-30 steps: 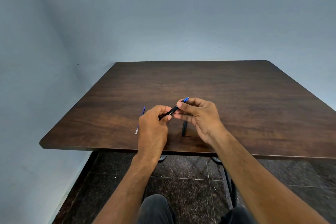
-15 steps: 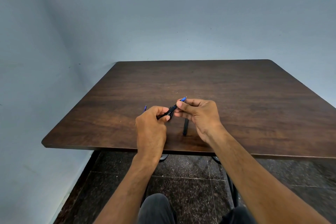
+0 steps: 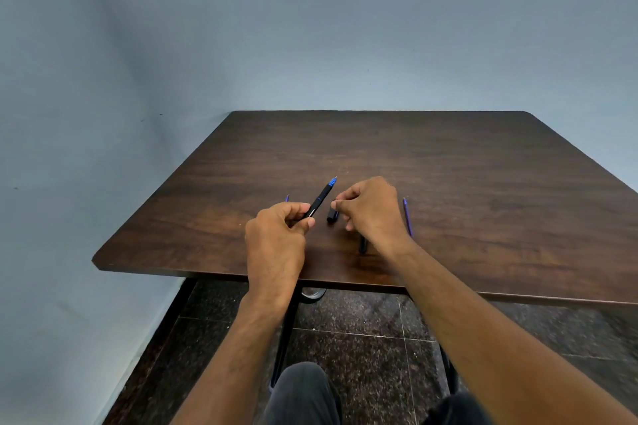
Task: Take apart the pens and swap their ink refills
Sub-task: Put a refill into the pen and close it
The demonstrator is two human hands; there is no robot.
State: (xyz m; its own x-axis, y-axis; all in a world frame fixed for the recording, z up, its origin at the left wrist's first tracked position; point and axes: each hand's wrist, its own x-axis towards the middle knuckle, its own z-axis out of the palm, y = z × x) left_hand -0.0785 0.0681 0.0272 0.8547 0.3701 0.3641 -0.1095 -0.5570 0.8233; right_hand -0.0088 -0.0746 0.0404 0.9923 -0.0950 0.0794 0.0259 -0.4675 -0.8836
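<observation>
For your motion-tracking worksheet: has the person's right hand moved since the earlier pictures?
Yes. The right hand has drawn rightward off the black pen with the blue tip, judged against the dark brown wooden table.

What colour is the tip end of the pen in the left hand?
Blue, on a black pen held by the left hand; head view.

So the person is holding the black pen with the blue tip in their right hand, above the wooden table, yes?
Not quite: the head view shows the left hand gripping the black pen, blue tip pointing away. The right hand is beside it, apart from the pen. It is above the wooden table.
</observation>
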